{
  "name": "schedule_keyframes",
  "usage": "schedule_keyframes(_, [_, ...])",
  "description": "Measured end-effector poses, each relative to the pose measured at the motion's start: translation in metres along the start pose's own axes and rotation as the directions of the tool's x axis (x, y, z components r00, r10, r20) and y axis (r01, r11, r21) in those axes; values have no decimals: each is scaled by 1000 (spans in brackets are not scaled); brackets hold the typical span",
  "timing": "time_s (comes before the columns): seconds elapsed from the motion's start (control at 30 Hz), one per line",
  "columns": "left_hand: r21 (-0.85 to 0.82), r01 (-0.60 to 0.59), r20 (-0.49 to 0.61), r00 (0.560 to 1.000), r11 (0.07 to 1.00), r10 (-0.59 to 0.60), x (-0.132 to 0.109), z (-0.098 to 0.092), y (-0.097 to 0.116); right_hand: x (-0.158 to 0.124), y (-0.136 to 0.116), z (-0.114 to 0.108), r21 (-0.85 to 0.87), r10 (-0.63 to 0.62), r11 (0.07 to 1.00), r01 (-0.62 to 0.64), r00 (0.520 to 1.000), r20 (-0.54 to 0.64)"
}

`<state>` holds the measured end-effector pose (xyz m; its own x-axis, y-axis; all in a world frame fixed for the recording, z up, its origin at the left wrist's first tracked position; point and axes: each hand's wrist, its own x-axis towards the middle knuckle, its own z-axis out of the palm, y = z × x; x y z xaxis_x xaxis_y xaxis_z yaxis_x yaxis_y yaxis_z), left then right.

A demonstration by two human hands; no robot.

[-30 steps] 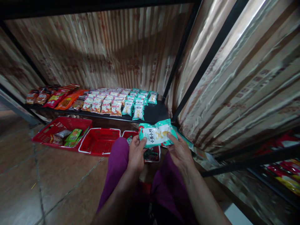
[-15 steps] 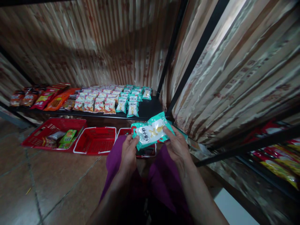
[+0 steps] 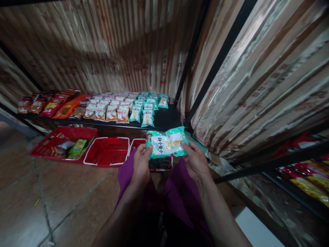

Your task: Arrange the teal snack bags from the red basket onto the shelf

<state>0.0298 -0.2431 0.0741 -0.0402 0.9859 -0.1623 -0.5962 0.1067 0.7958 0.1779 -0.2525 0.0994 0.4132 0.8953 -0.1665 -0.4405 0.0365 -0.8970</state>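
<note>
Both hands hold one teal and white snack packet [image 3: 166, 144] above my knees, flat and facing me. My left hand [image 3: 141, 164] pinches its left edge and my right hand [image 3: 195, 160] grips its right edge. More packets seem stacked behind it, one with a red edge showing. Just below the packet sits a small red basket [image 3: 137, 143], partly hidden by my hands. Ahead, a low black shelf [image 3: 168, 118] carries rows of matching teal packets [image 3: 147, 116] and red and white packets [image 3: 110, 111].
Two more red baskets stand on the tiled floor: an empty one [image 3: 106, 156] and one [image 3: 63, 145] holding green packets. Orange and red bags [image 3: 56, 106] fill the shelf's left end. Black frame posts [image 3: 195, 65] and striped curtain close the right side, with another stocked shelf [image 3: 305, 175] there.
The packet has tipped from slanted to nearly level in my hands, and the view has shifted slightly. Both hands keep their hold.
</note>
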Motion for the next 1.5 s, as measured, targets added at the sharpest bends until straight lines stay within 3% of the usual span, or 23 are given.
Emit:
schedule_keyframes(0.17, [137, -131, -70, 987, 982, 142, 30, -1, 28, -28, 33, 6, 46, 164, 985, -168, 983, 78])
schedule_keyframes(0.27, [241, -137, -9, 990, 961, 143, 43, 3, 46, -49, 54, 12, 86, 320, 939, -333, 938, 129])
schedule_keyframes(0.37, [272, -101, 15, 995, 957, 101, 50, 7, 56, -61, 65, 18, 145, 403, 896, -420, 906, 132])
schedule_keyframes(0.53, [237, -64, -6, 998, 969, 68, 53, 9, 54, -65, 62, 18, 170, 379, 902, -398, 916, 133])
schedule_keyframes(0.7, [197, -3, 52, 999, 980, -7, 47, 16, 51, -68, 65, 10, 180, 387, 899, -398, 917, 95])
schedule_keyframes(0.97, [175, 6, 87, 996, 985, -21, 39, 24, 53, -72, 68, 9, 200, 378, 899, -389, 921, 91])
schedule_keyframes(1.33, [54, 36, 168, 985, 998, -45, 30, 16, 49, -72, 71, 9, 255, 372, 895, -366, 928, 26])
schedule_keyframes(1.5, [53, 23, 108, 994, 998, -28, 24, 11, 41, -68, 67, 12, 299, 387, 882, -364, 922, -20])
